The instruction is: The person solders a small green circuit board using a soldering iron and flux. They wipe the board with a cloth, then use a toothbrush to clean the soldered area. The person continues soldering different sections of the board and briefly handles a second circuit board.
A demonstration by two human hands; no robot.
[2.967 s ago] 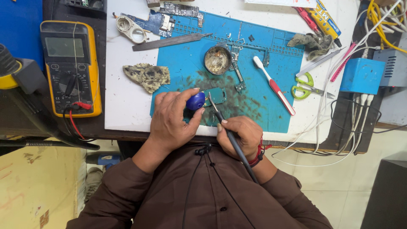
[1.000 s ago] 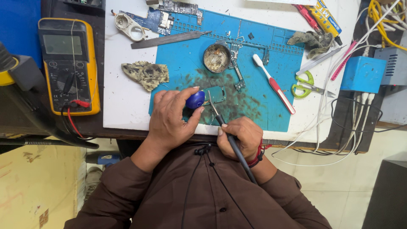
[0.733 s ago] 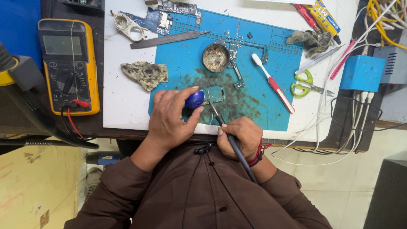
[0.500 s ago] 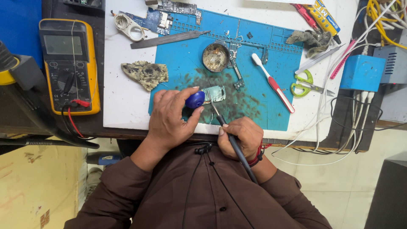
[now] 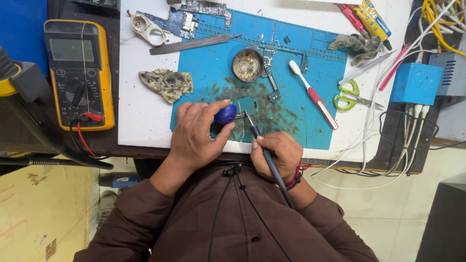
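White bench [image 5: 145,121] carried a stained blue mat [image 5: 213,73]; beside it sat a yellow multimeter [image 5: 80,73]. I saw my left hand [image 5: 194,138] curled shut around a blue-knobbed tool [image 5: 225,114]. My right hand [image 5: 276,155] gripped a dark soldering iron [image 5: 264,150] pen-style, its long axis slanting, tip pointing up-left onto a small circuit board [image 5: 247,104].

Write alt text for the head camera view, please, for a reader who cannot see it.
Seen from above, a person's right hand holds a soldering iron to a small circuit board on a blue mat; the left hand grips a blue-handled tool.
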